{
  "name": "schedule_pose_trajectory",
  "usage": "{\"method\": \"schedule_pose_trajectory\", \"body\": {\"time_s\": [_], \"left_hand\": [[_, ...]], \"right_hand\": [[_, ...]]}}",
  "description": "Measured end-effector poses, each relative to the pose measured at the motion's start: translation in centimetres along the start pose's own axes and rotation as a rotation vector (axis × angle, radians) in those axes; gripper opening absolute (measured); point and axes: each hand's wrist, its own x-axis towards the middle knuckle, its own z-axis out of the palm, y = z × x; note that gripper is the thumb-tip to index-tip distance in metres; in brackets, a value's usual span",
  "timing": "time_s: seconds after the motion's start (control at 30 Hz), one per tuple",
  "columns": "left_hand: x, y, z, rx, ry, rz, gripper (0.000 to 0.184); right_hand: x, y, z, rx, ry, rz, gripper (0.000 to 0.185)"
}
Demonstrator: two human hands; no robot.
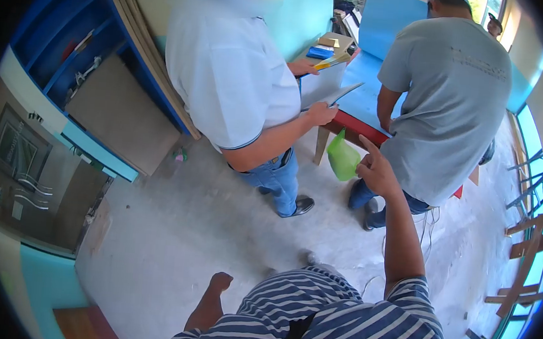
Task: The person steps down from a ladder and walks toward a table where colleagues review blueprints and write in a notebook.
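Note:
My right hand (377,170) is raised in front of me, index finger stretched out and the other fingers curled. A light green plastic bag (344,159) hangs from its thumb side, beside the curled fingers. My left hand (221,282) is low at my left side, its fingers curled; whatever it may hold is too small to tell. Ahead on the left stands a person in a white shirt (228,72), holding an open booklet or papers (346,94) and a yellow-edged item (331,61). To the right a person in a grey shirt (450,94) leans over a blue-topped table (361,103).
Blue shelves (55,22) and a leaning brown board (115,111) stand at the left. A window (24,152) is at the lower left. Cables (429,234) lie on the floor behind the grey-shirted person. Wooden chair-like frames (527,256) line the right side.

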Motion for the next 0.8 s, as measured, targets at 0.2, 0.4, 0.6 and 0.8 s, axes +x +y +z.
{"method": "schedule_pose_trajectory", "body": {"time_s": [0.2,0.4,0.6,0.8], "left_hand": [[-1.9,0.3,0.8,0.001,-0.078,-0.080,0.020],[-2.5,0.7,1.2,-0.077,-0.003,-0.112,0.020],[-2.1,1.4,0.5,-0.066,-0.024,-0.094,0.021],[-1.3,1.0,-0.1,-0.040,-0.009,-0.071,0.023]], "right_hand": [[2.0,2.1,1.7,0.019,-0.036,0.031,0.070],[2.6,3.6,2.3,0.026,-0.023,0.063,0.071],[2.4,4.6,2.3,0.030,-0.009,0.099,0.070],[1.9,5.2,2.2,0.031,-0.003,0.119,0.067]]}}
